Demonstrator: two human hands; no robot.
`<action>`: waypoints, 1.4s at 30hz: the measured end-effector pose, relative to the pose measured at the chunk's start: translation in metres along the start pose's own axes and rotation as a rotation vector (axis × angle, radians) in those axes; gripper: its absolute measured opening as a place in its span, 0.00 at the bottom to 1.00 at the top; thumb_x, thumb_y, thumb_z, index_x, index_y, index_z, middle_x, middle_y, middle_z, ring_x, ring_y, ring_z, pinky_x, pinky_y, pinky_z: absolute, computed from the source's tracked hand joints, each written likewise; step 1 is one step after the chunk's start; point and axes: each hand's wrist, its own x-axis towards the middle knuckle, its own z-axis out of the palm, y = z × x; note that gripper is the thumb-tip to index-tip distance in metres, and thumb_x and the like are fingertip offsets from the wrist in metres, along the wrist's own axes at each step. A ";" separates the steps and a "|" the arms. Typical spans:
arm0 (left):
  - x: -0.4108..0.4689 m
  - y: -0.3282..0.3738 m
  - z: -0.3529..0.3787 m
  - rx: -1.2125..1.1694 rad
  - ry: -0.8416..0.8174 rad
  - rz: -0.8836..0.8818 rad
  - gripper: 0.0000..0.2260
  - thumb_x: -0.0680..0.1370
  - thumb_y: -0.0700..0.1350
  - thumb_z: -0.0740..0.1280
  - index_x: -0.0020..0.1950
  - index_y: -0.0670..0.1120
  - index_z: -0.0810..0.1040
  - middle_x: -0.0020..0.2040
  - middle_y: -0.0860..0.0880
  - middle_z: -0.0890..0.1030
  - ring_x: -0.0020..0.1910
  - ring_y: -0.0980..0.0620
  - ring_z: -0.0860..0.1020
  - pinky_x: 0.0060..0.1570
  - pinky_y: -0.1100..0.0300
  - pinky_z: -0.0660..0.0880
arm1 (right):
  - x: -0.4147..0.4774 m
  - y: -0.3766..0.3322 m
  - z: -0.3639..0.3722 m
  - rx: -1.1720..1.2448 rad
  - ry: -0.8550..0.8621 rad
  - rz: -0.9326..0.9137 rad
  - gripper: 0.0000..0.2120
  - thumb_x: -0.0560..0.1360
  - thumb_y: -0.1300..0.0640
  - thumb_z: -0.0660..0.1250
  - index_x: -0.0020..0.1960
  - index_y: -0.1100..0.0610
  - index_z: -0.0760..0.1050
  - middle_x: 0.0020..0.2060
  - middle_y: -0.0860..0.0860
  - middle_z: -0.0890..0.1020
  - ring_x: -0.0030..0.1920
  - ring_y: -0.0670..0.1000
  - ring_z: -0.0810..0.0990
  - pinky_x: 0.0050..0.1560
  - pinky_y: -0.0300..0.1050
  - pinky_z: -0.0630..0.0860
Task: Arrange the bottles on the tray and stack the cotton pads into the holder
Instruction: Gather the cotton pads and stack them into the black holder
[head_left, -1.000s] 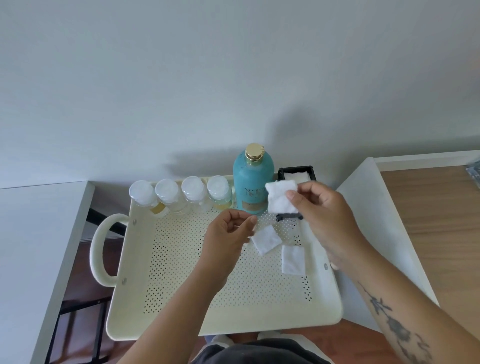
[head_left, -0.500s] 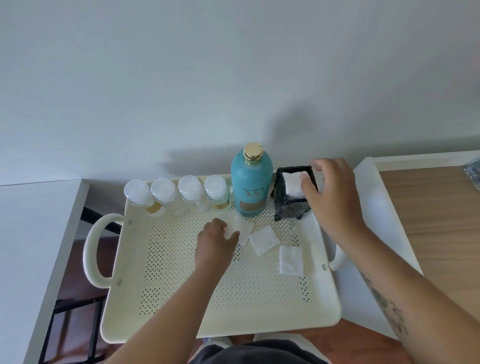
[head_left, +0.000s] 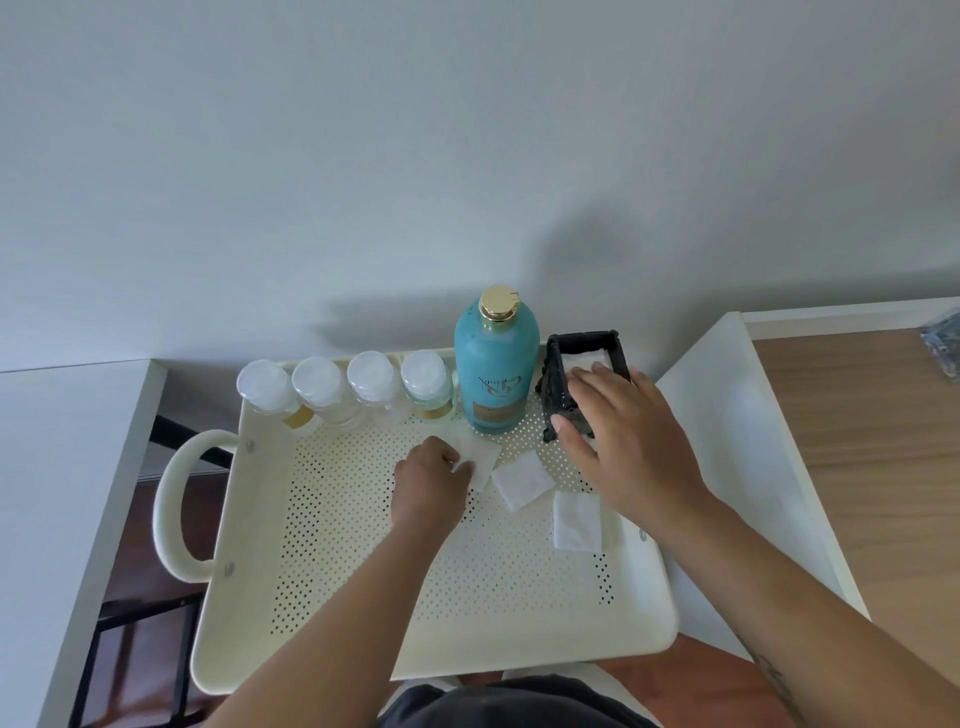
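Note:
A cream perforated tray (head_left: 363, 597) holds several small clear bottles with white caps (head_left: 343, 387) in a row along its far edge. A tall teal bottle (head_left: 496, 364) with a gold cap stands to their right. Beside that is a black pad holder (head_left: 566, 395) with white pads (head_left: 589, 358) inside. My left hand (head_left: 428, 486) pinches one cotton pad (head_left: 483, 460) lying on the tray. Two more pads, a middle one (head_left: 522, 479) and a right one (head_left: 576, 519), lie loose nearby. My right hand (head_left: 621, 436) hovers with spread fingers in front of the holder, holding nothing.
A white tabletop (head_left: 47, 493) lies to the left and a white surface (head_left: 748, 441) with a wooden desk (head_left: 883, 493) to the right. The tray's looped handle (head_left: 174, 506) sticks out on the left. A pale wall rises behind.
My right hand dropped its pad into the holder and has pulled back toward me, now empty. My left hand came down onto the tray and took hold of a loose pad.

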 end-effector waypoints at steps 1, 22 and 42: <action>0.000 -0.001 0.000 -0.013 -0.003 0.007 0.06 0.76 0.48 0.68 0.49 0.48 0.76 0.49 0.48 0.78 0.53 0.45 0.75 0.50 0.46 0.78 | 0.000 0.000 0.000 0.002 -0.004 0.004 0.23 0.79 0.47 0.59 0.66 0.61 0.74 0.63 0.56 0.80 0.68 0.56 0.74 0.72 0.57 0.65; -0.009 -0.008 -0.013 -0.028 -0.043 0.016 0.04 0.73 0.43 0.66 0.47 0.48 0.74 0.45 0.49 0.78 0.40 0.51 0.75 0.34 0.59 0.71 | -0.001 0.000 0.003 0.022 0.016 0.048 0.24 0.80 0.44 0.56 0.67 0.58 0.74 0.64 0.53 0.79 0.69 0.52 0.73 0.73 0.53 0.64; -0.064 0.039 -0.047 -1.020 -0.589 0.071 0.14 0.73 0.48 0.74 0.56 0.46 0.82 0.49 0.47 0.84 0.43 0.54 0.79 0.44 0.58 0.74 | -0.042 -0.038 -0.018 1.069 0.059 0.571 0.11 0.73 0.46 0.70 0.54 0.47 0.79 0.48 0.43 0.82 0.45 0.40 0.79 0.43 0.32 0.73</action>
